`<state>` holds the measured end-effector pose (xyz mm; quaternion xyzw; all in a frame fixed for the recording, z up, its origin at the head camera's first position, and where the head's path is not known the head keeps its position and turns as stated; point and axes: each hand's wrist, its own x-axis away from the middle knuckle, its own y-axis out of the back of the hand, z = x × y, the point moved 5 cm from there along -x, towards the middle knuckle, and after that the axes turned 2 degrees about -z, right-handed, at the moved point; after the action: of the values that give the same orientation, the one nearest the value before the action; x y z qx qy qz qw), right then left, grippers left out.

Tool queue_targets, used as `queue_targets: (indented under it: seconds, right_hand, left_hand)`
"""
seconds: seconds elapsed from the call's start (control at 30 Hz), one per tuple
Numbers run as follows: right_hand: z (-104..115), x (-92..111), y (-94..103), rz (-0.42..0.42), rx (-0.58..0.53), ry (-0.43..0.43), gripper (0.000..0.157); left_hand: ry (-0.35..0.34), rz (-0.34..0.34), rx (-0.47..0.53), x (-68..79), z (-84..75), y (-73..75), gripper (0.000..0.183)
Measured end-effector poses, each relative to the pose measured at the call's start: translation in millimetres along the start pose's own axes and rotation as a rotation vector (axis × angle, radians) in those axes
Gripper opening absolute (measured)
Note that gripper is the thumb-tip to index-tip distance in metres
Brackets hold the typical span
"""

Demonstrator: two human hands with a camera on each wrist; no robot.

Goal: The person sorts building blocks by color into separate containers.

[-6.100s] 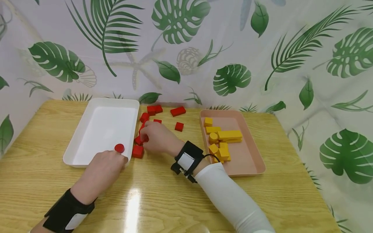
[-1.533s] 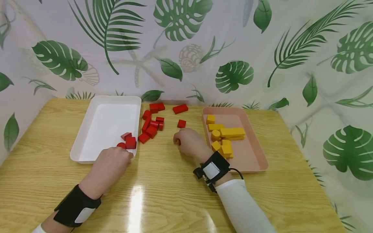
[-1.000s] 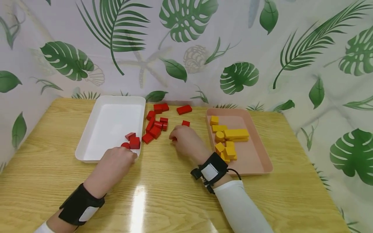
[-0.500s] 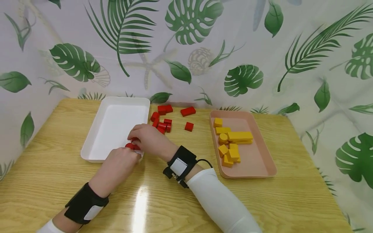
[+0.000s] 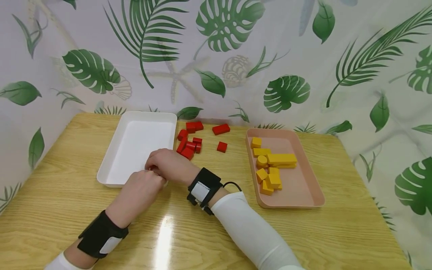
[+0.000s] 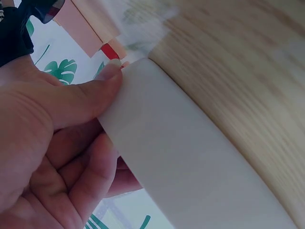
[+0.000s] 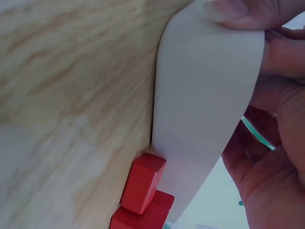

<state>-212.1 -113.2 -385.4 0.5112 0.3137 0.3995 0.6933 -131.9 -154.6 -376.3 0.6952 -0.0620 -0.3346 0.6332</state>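
Note:
My left hand grips the near rim of the white tray; in the left wrist view its thumb lies against the tray's outer wall, fingers on the inner side. My right hand is over the tray's near right corner, close against the left hand. In the right wrist view its fingers are bent behind the tray wall; whether they hold anything is hidden. The red blocks lying in that corner are covered by the hands. Just outside the tray, a red block lies by the wall.
Several red blocks cluster right of the white tray. A red bar and a red cube lie apart. At the right stands a pink tray with several yellow blocks. A leaf-patterned backdrop rises behind the table.
My right hand came leftward from near the red cube into the white tray's near corner. The left hand keeps its hold on the rim. Red blocks appeared in that corner earlier and are now covered.

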Motion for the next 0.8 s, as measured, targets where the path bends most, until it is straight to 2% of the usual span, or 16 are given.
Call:
queue_targets:
  seconds: [0.33,0.5,0.67,0.8]
  right_hand:
    - [0,6,3.2,-0.015,-0.032,0.05,0.019]
    - [-9,15,15.6,-0.028,-0.058,0.007,0.023]
    - [-38,28,39.0,-0.07,0.013,-0.179,0.026]
    - [-72,43,52.9,-0.086,0.065,-0.373,0.028]
  left_hand:
    - [0.001,-0.001,-0.004,0.2,-1.3,0.5,0.034]
    - [0.008,0.046,-0.015,0.1,-1.3,-0.8,0.024]
    - [0.039,0.123,0.006,-2.6,-0.9,-1.3,0.015]
    - [0.057,0.14,0.027,-4.9,-0.9,-0.6,0.015]
